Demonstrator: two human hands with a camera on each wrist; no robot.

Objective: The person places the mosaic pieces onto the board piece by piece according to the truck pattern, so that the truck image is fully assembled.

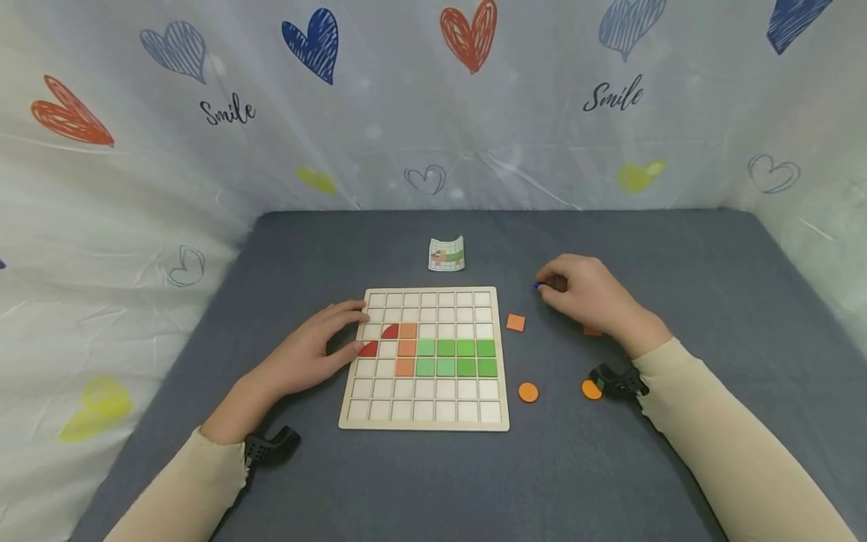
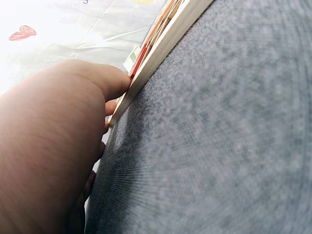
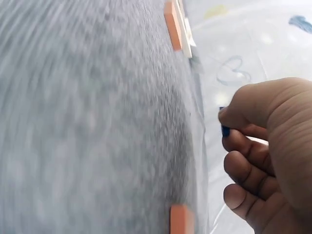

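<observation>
At centre left, your left hand (image 1: 308, 351) lies uncurled, fingers touching the pale wooden gridded board (image 1: 403, 388), apparently steadying it. Right of centre, beyond the board, your right hand (image 1: 588, 295) has its grip pinched on a small dark-blue piece (image 3: 225, 131). You seem mid-transfer; moving on calls for keeping that pinch and aligning over a bare cell.

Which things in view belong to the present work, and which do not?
In the work, apparently:
grid board, touched by left hand
blue piece, pinched by right hand
picture card, likely a guide
orange squares and orange discs, likely pieces

Apparently outside it:
black wrist devices
heart-printed backdrop
</observation>
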